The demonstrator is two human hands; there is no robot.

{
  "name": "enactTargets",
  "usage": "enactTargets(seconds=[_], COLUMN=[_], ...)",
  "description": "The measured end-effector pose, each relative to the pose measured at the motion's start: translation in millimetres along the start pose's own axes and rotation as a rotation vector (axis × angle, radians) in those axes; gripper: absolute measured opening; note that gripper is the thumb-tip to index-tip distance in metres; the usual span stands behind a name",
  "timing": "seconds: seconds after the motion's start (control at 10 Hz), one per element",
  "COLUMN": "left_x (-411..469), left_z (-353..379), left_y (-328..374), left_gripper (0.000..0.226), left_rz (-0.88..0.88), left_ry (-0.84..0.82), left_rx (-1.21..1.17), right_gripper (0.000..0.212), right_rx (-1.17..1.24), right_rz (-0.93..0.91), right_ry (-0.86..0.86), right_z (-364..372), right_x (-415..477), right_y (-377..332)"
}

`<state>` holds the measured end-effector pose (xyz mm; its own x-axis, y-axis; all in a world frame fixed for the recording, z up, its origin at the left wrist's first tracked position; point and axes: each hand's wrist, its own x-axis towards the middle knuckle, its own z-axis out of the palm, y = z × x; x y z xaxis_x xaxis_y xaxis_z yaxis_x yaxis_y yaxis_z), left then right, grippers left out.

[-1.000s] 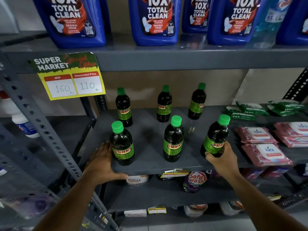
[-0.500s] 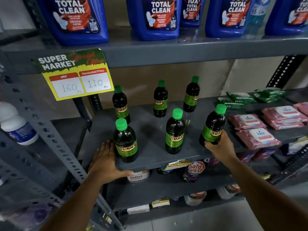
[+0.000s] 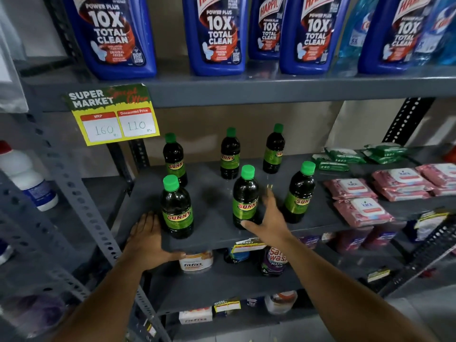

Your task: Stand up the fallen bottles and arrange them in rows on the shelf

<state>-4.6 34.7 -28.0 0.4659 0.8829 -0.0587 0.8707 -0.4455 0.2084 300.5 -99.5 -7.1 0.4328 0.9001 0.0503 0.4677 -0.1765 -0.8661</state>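
Several dark Sunny bottles with green caps stand upright in two rows on the grey shelf (image 3: 212, 239). The front row holds the left bottle (image 3: 176, 208), the middle bottle (image 3: 245, 198) and the right bottle (image 3: 299, 193). Behind them stand three more: back left (image 3: 174, 157), back middle (image 3: 230, 154) and back right (image 3: 274, 149). My left hand (image 3: 148, 239) rests flat on the shelf's front left edge, beside the left front bottle. My right hand (image 3: 267, 218) is spread open between the middle and right front bottles, thumb near the middle bottle's base, blurred by motion.
Blue Harpic bottles (image 3: 217, 35) line the shelf above, over a yellow price tag (image 3: 113, 114). Pink wipe packs (image 3: 362, 211) and green packs (image 3: 343, 156) lie to the right on the same shelf. A white bottle (image 3: 27, 176) stands left. Lower shelves hold jars and pouches.
My right hand has let go of the right front bottle and moved left toward the middle front bottle. The left hand stays on the shelf edge. The view has shifted.
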Motion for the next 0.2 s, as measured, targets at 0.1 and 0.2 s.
enactTargets(seconds=[0.1, 0.2], left_x=[-10.0, -16.3], left_z=[-3.2, -9.6], left_y=[5.1, 15.1], left_gripper=[0.152, 0.15], left_rz=[-0.028, -0.066], left_ry=[0.024, 0.09], left_rx=[0.021, 0.07], right_gripper=[0.089, 0.082], right_rx=[-0.119, -0.072], right_rz=[-0.016, -0.06], right_ry=[-0.05, -0.044], right_z=[2.0, 2.6], right_x=[7.5, 5.0], right_y=[-3.3, -5.1])
